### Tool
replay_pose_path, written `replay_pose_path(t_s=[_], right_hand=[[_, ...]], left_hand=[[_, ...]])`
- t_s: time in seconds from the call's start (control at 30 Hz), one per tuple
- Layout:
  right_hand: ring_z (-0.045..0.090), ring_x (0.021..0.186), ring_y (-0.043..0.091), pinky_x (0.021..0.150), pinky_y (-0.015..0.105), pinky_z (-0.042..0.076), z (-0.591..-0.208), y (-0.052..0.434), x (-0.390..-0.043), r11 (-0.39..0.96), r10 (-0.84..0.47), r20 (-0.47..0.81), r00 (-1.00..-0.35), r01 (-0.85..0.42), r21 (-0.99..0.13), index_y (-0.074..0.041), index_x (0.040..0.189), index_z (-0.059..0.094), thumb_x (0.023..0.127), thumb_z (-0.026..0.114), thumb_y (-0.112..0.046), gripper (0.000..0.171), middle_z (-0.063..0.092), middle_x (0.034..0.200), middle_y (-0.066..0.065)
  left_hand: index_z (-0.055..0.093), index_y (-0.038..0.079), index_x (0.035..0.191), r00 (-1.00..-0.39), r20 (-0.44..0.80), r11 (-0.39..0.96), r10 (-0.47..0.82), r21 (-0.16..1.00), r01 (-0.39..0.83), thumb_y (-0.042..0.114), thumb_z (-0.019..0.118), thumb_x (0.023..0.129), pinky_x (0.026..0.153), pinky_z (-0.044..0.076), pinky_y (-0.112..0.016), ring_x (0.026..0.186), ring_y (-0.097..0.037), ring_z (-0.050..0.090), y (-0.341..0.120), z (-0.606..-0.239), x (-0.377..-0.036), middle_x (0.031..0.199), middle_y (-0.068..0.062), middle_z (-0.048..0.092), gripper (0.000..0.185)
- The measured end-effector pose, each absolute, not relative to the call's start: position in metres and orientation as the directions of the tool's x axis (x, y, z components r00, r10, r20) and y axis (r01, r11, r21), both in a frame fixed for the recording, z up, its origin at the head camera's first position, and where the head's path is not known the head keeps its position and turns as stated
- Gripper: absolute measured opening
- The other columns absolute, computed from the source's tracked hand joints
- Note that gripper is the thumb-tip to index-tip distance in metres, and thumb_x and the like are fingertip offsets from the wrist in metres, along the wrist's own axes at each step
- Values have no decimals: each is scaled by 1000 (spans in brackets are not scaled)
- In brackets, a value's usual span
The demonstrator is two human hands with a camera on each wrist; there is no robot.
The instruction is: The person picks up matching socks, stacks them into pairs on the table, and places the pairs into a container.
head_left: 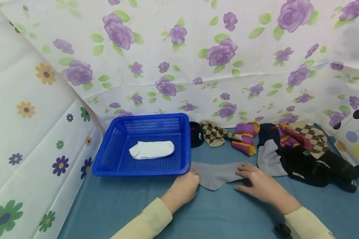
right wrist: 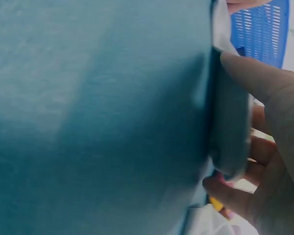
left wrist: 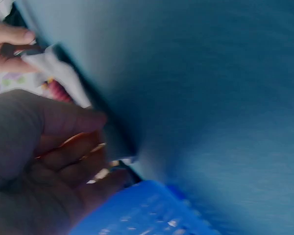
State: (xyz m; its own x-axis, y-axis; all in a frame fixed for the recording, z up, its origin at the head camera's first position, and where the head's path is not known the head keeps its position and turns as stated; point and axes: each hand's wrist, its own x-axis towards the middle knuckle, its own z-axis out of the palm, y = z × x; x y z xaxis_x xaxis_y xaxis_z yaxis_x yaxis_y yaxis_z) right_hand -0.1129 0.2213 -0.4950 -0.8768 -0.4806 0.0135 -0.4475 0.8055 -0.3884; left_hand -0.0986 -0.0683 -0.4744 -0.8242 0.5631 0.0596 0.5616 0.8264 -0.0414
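Blue basket [head_left: 143, 166] blocks left, sock pile [head_left: 305, 156] right; near cloth [head_left: 215, 212] lies bare.

Your head camera looks forward and down from above at the blue tabletop [head_left: 113, 205], taking in the blue basket [head_left: 143, 166], the grey sock [head_left: 216, 174] and the flowered backdrop. Your left wrist camera sits very near the tabletop, tilted and blurred, catching the basket's corner [left wrist: 147, 210]. Your right wrist camera, equally close, shows what seems the same sock [right wrist: 230, 122] and basket [right wrist: 259, 29].

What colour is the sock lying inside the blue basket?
White; the sock shows best in the head view.
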Motion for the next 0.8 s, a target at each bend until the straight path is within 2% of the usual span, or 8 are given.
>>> replay_pose_path(t_s=[0.13,0.27,0.33,0.4,0.6,0.8], right_hand=[[54,119,23,92,46,48,-485,219,-113,802,-445,113,-889,-451,-392,-19,114,68,80,68,-51,47,62,122,1],[62,100,17,81,39,53,-481,212,-117,789,-437,257,-862,-504,-352,-17,104,71,83,71,-27,23,67,104,-3],[62,99,19,80,39,53,-483,209,-118,782,-467,267,-843,-535,-320,-15,102,71,82,71,-15,20,68,103,0],[62,103,22,83,40,53,-487,207,-118,786,-491,240,-838,-544,-294,-12,104,70,81,71,-10,22,68,107,4],[55,114,29,91,47,48,-499,209,-115,855,-433,103,-896,-444,-267,-9,114,67,83,71,-22,34,62,121,11],[55,115,32,91,48,48,-505,217,-113,863,-405,79,-911,-409,-295,-8,119,64,84,70,-27,40,59,125,14]], left_hand=[[67,10,84,-837,81,837,541,51,545,7,64,80,62,52,-28,76,-13,61,-61,-465,-93,80,-1,64,6],[64,10,83,-856,148,860,496,49,507,11,65,83,60,52,-27,76,-14,62,-54,-463,-93,80,-2,64,1],[63,10,87,-875,139,879,463,54,473,17,66,86,64,53,-27,81,-15,61,-52,-468,-94,85,-3,64,8],[62,8,94,-890,110,891,443,56,450,25,66,87,67,53,-26,86,-15,60,-51,-474,-96,91,-4,63,18],[61,6,103,-898,99,899,430,43,435,35,64,88,73,53,-26,94,-17,57,-52,-485,-98,101,-7,61,32],[62,5,104,-893,119,897,434,37,441,36,66,86,75,53,-26,96,-17,57,-54,-487,-99,101,-7,61,36]])
